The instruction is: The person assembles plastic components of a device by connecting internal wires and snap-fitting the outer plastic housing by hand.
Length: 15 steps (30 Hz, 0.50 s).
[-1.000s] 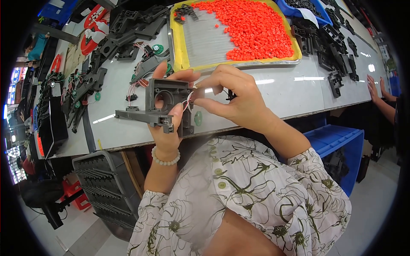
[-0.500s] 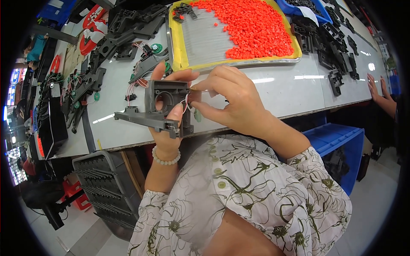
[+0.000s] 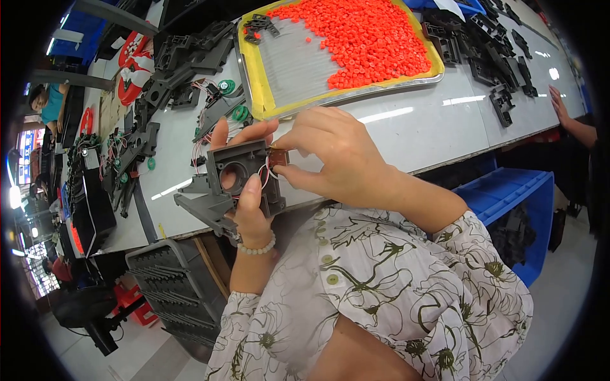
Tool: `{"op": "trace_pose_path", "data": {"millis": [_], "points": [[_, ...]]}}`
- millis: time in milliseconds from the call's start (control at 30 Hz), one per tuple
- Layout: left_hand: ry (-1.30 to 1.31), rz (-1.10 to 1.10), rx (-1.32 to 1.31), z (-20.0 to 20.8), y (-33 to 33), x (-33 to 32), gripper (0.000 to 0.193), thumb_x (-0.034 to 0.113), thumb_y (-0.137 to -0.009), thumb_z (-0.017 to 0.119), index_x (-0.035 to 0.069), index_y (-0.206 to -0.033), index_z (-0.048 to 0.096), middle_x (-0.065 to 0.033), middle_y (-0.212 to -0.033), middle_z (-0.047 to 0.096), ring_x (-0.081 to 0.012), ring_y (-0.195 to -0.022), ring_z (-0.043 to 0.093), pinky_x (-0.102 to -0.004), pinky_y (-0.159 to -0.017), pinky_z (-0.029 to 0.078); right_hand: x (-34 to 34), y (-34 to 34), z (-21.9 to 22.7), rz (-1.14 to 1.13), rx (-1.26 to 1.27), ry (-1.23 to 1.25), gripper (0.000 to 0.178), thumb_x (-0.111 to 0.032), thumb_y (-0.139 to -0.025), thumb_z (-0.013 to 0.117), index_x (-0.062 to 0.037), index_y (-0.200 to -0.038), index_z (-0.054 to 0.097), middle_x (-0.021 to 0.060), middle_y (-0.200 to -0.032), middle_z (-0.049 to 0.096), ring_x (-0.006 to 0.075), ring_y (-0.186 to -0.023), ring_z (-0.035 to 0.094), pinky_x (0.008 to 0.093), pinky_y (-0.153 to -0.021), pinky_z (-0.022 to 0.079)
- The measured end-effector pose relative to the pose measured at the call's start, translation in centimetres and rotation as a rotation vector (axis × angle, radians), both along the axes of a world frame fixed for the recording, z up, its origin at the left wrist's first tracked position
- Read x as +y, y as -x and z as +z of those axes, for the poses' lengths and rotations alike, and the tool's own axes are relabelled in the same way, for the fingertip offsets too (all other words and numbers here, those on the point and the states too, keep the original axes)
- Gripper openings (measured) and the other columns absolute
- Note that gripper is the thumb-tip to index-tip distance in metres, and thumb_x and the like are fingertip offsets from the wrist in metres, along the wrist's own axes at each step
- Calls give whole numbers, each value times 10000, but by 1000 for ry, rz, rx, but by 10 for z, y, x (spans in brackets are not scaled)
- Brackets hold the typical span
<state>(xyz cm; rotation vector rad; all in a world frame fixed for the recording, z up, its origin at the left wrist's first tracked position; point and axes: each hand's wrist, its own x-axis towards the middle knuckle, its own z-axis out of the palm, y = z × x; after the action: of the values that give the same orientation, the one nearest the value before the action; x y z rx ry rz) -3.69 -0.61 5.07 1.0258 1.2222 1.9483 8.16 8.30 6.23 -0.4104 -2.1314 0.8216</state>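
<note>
Dark grey housing: While the left hand (image 3: 253, 219) grips it, the housing (image 3: 254, 164) is raised over the table's near edge (image 3: 210, 228), short of the near left corner of the yellow-rimmed tray (image 3: 262, 105), tilted, with its round opening facing up toward the wearer.
Grey arm: the long bar (image 3: 202, 206) below the housing slants from far left to near right; whether the two are joined, I cannot tell.
Left hand: curled round the housing, thumb on its front, fingers reaching past the far side.
Right hand: thumb and forefinger of the right hand (image 3: 337, 152) pinch a small brown board (image 3: 278, 156).
Board to housing: at the housing's right side, toward its far corner; contact is unclear. The right hand is nearer.
Thin wires: these (image 3: 264, 169) loop between board and left thumb.
</note>
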Motion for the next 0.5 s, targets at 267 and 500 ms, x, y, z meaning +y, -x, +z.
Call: {"op": "trace_pose_path", "data": {"millis": [267, 500], "points": [[34, -2, 18, 3, -5, 3, 726, 182, -696, 474, -13, -1357, 245, -257, -1219, 448, -356, -1118, 485, -452, -977, 377, 5, -1, -3, 42, -52, 30, 197, -155, -668, 697, -62, -819, 611, 47, -770, 573, 234, -761, 561, 355, -673, 435], [96, 16, -36, 9, -5, 0, 710, 150, -699, 456, -17, -1356, 245, -263, -1213, 447, -351, -1134, 475, -455, -974, 378, 7, -3, -3, 72, 40, 183, 201, -105, -670, 690, -65, -847, 602, 40, -794, 586, 228, -763, 559, 343, -689, 437]]}}
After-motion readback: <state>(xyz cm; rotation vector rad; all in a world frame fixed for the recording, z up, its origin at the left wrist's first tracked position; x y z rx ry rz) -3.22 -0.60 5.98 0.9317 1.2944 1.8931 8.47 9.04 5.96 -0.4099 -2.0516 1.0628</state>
